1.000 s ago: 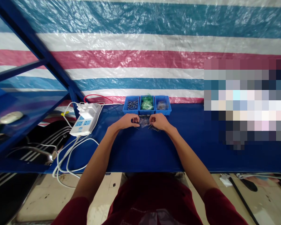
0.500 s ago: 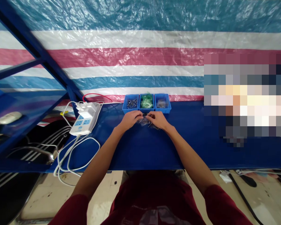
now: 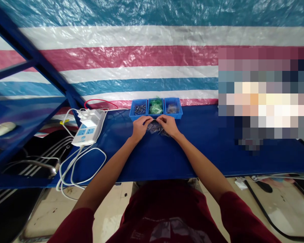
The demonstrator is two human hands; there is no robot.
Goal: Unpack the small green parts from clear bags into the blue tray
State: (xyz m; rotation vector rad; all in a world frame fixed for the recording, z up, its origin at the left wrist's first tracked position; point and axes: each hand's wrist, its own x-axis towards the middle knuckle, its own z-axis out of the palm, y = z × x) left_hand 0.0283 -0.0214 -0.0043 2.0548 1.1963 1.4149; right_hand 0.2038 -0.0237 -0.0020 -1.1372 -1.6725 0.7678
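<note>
My left hand (image 3: 141,127) and my right hand (image 3: 168,124) meet just in front of three joined blue bins, fingertips pinched. Between them they hold a small, thin, shiny metal piece (image 3: 154,119); its exact kind is too small to make out. Under the fingers, small clear plastic bags (image 3: 152,127) and several loose metal pieces (image 3: 162,131) lie on the blue table, partly covered by my right hand. The left bin (image 3: 134,115) holds thin metal pieces like screws or rivets, the middle bin (image 3: 155,116) green plastic bags, the right bin (image 3: 176,115) small clear packets.
A white power strip (image 3: 89,130) with plugged-in adapters sits on the left of the blue table (image 3: 157,162), its white cable (image 3: 72,175) looping over the front edge. A blue metal frame (image 3: 50,76) rises at the left. Behind hangs a striped plastic sheet (image 3: 142,55). The right is blurred out.
The view has shifted slightly. My fingertips have come up a little and the thin metal piece now shows between them. The bags and loose pieces below are more exposed.
</note>
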